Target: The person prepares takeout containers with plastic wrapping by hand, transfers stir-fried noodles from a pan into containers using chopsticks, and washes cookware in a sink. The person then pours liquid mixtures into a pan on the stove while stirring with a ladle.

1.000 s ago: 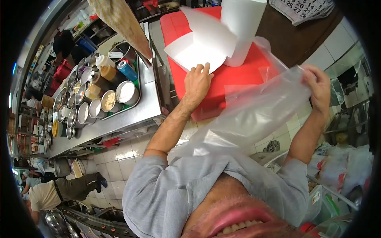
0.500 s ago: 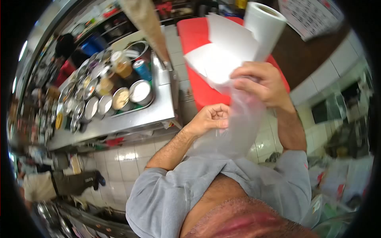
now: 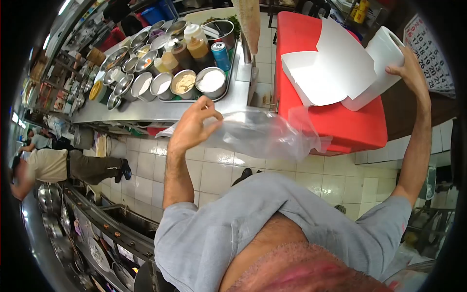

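Pinched between the thumb and fingers of my left hand is a clear plastic bag. The bag stretches rightward, and its far end lies against the red table's front edge. My right hand grips a white roll on its right side, thumb toward me; its other fingers are partly hidden. Just left of the roll, touching or overlapping it, an open white cardboard box rests on the red-topped table, one flap raised.
On the left, a steel counter carries several metal bowls, squeeze bottles and a blue can. A calendar hangs at the right. Another person stands at the far left, near a rack of pans.
My left hand has moved left, drawing the bag out sideways. My right hand has left the bag and gone right to the roll. The view has shifted, showing more of the table.
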### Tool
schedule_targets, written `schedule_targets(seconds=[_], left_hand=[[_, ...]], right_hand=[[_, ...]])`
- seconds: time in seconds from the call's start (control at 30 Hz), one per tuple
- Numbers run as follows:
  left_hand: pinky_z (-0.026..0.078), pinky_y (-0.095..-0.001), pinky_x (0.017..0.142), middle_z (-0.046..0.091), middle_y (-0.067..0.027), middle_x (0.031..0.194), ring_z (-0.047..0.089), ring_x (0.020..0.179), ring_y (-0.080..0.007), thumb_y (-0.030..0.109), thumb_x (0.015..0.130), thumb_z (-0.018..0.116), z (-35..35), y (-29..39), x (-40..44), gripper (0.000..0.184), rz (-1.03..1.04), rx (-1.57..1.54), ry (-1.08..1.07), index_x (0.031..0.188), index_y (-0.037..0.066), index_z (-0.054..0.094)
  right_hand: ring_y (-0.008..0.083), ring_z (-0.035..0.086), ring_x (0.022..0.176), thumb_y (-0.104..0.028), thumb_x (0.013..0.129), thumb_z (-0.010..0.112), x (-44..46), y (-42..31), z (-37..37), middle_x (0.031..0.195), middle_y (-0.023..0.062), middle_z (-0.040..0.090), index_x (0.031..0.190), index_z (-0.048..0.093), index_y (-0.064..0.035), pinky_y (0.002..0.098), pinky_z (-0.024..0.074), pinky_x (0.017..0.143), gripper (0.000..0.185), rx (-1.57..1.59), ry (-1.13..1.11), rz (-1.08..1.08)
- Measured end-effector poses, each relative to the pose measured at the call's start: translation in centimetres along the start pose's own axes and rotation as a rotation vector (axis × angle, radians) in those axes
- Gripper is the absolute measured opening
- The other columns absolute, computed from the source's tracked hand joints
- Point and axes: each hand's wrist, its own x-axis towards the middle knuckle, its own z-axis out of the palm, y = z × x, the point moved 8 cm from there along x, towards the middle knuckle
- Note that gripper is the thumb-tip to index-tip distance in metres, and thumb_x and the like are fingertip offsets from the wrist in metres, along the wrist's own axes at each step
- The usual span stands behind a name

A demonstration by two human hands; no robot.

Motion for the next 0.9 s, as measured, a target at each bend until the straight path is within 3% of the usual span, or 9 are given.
schedule_targets(seconds=[0.03,0.23,0.33,0.37,0.47,0.5,0.63,0.7,0.9], left_hand=[[0.043,-0.0317,0.062,0.051,-0.0071,0.085,0.052,0.071,-0.0197,0.016,0.069,0.072,0.2,1.0,0.0,0.019,0.038,-0.052,-0.009,0.085,0.007,0.065],[0.045,-0.0291,0.062,0.051,-0.0073,0.101,0.054,0.073,-0.0192,0.023,0.069,0.075,5.3,7.4,3.9,0.04,0.115,-0.286,-0.016,0.103,0.009,0.062],[0.048,-0.0328,0.079,0.043,-0.0115,0.126,0.054,0.1,-0.0246,0.019,0.064,0.079,7.3,12.1,7.1,0.07,0.248,-0.084,0.157,0.125,0.011,0.047],[0.04,-0.0387,0.096,0.035,-0.0127,0.135,0.039,0.122,-0.0315,0.021,0.061,0.08,8.7,12.4,8.1,0.08,0.136,-0.123,0.082,0.13,0.011,0.04],[0.041,-0.0383,0.095,0.033,-0.0138,0.137,0.041,0.121,-0.0313,0.021,0.06,0.08,11.9,14.9,10.3,0.083,0.138,0.004,0.148,0.131,0.008,0.038],[0.049,-0.0381,0.081,0.03,-0.0118,0.14,0.05,0.11,-0.0319,0.03,0.064,0.077,13.2,15.3,10.9,0.084,0.146,0.11,0.169,0.134,0.011,0.034],[0.048,-0.037,0.075,0.054,-0.0112,0.114,0.056,0.099,-0.0293,0.025,0.068,0.075,18.4,16.5,13.6,0.051,0.043,0.236,0.254,0.111,0.007,0.056],[0.046,-0.036,0.064,0.059,-0.0089,0.084,0.059,0.079,-0.0267,0.021,0.07,0.073,20.3,16.4,14.9,0.022,-0.165,0.165,0.259,0.081,0.004,0.064],[0.04,-0.0354,0.055,0.053,-0.0082,0.068,0.052,0.061,-0.0245,0.021,0.074,0.071,22.3,22.2,20.9,0.022,-0.081,0.14,0.587,0.069,0.002,0.061]], right_hand=[[0.0268,0.054,0.097,-0.015,0.06,0.073,0.4,-0.4,0.0,0.107,0.0162,0.057,0.113,0.052,0.0021,0.0356,0.0419,0.083,0.06,0.026,0.008,-0.071],[0.0208,0.059,0.079,-0.016,0.064,0.07,-2.3,0.2,-0.2,0.088,0.0119,0.061,0.108,0.053,0.0035,0.0323,0.0462,0.074,0.051,0.496,-0.01,-0.03],[0.0174,0.058,0.08,-0.017,0.064,0.071,-5.0,-0.2,-2.0,0.089,0.01,0.06,0.106,0.054,0.0037,0.0307,0.0461,0.074,0.05,0.439,0.092,-0.039],[0.0162,0.057,0.08,-0.018,0.065,0.072,-5.9,0.4,-2.4,0.089,0.0093,0.06,0.105,0.055,0.0037,0.0302,0.0461,0.074,0.049,0.427,0.123,-0.057],[0.0168,0.057,0.08,-0.017,0.064,0.073,-10.5,4.5,-3.5,0.089,0.0091,0.06,0.105,0.055,0.0035,0.0295,0.0456,0.075,0.049,0.476,0.207,-0.1],[0.0156,0.057,0.081,-0.017,0.063,0.074,-12.1,6.4,-3.6,0.089,0.0081,0.06,0.103,0.056,0.0031,0.0284,0.0446,0.076,0.049,0.44,0.212,-0.044],[0.012,0.054,0.082,-0.02,0.062,0.079,-16.3,15.2,-4.1,0.089,0.005,0.059,0.099,0.058,0.0026,0.0273,0.0434,0.076,0.048,0.627,0.188,0.015],[0.0132,0.054,0.082,-0.02,0.061,0.079,-16.9,18.5,-5.8,0.087,0.0049,0.058,0.098,0.058,0.0021,0.028,0.0432,0.075,0.048,0.61,0.151,-0.003],[0.0243,0.053,0.083,-0.019,0.055,0.075,-15.6,24.7,-5.6,0.082,0.0085,0.054,0.088,0.057,-0.0008,0.0336,0.0434,0.074,0.042,0.263,0.074,-0.222]])
